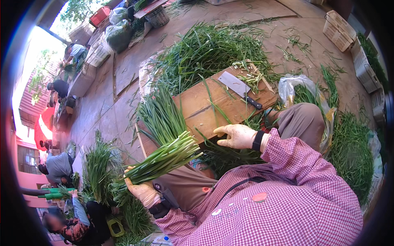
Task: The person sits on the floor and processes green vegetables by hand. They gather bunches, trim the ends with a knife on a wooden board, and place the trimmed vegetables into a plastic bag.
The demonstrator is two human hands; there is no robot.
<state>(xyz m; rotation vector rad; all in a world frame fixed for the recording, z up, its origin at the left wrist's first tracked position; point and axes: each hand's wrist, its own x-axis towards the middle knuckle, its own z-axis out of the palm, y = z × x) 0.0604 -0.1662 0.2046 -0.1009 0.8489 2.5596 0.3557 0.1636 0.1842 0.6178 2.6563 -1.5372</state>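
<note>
My left hand (142, 190), in a pale glove, is closed around a bundle of long green leafy stalks (163, 160), which look like garlic chives, with their pale ends towards the middle. My right hand (237, 136), gloved too, is empty with thumb and fingers apart, beside the near edge of a wooden chopping board (197, 115). On the board lie a cleaver (235, 84) with a black handle and short cut stalk ends (251, 80). Another bunch of chives (161, 113) rests against the board's left side.
Loose green leaves (215, 46) are heaped beyond the board. A plastic bag (297, 83) of greens stands by my right knee, with more greens (351, 153) behind it. Plastic crates (338, 30) line the right. Co-workers sit at the left, one person (77, 224) nearby beside upright bunches (98, 172).
</note>
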